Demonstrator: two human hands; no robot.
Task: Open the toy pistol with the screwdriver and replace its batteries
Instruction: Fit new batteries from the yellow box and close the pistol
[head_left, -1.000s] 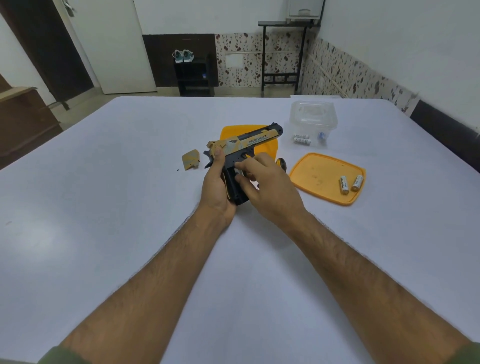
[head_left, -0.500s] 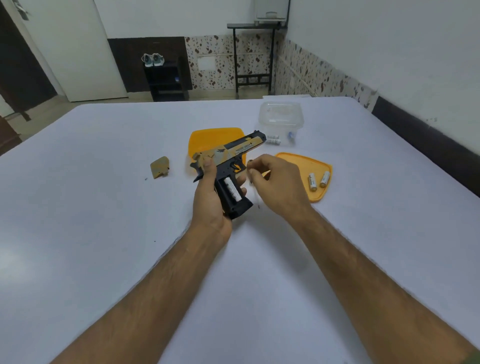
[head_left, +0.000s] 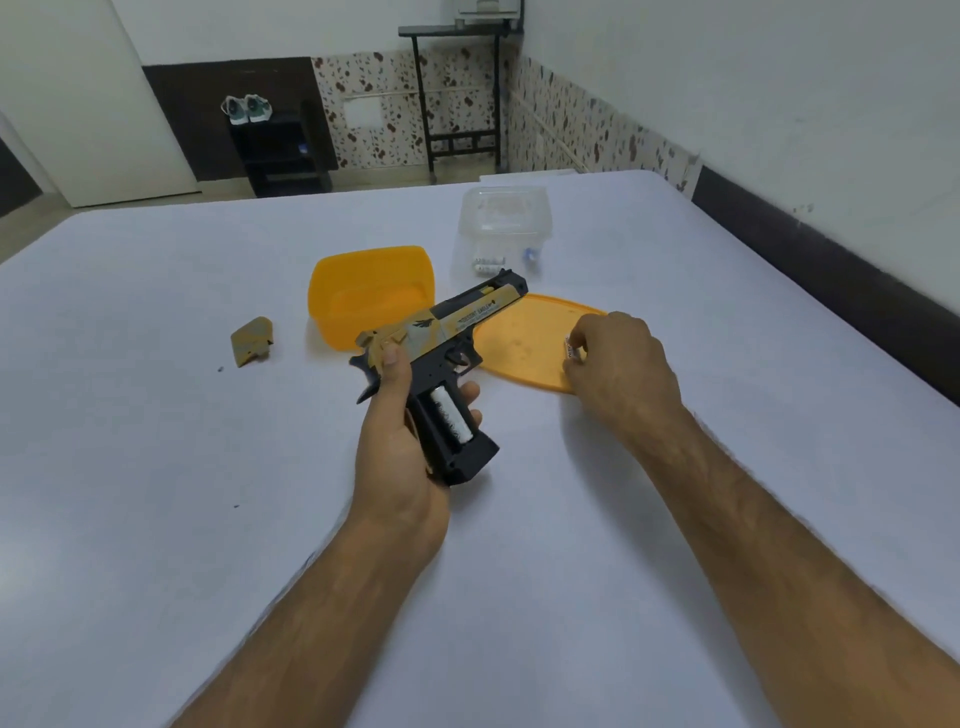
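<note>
— So where is the pistol (head_left: 441, 358)?

— Left hand (head_left: 402, 447) clasps its grip, lifted off the table (head_left: 156, 467), cover off, one battery (head_left: 451, 415) still seated in the open well.

— And the right hand (head_left: 621, 364)?

— It has moved away from the pistol, out over the lid (head_left: 519, 343) to the pistol's right, fingers pinching a small battery (head_left: 570, 347).

— Meaning?

— Probably a spent cell coming out; one more to pull. Fresh ones seem to wait in the clear box (head_left: 504, 228) beyond the pistol. Cover (head_left: 251, 340) lies to its left.

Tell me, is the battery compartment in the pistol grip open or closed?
Open. The pistol grip shows a bare slot with one white battery inside, and the cover lies apart on the table.
</note>
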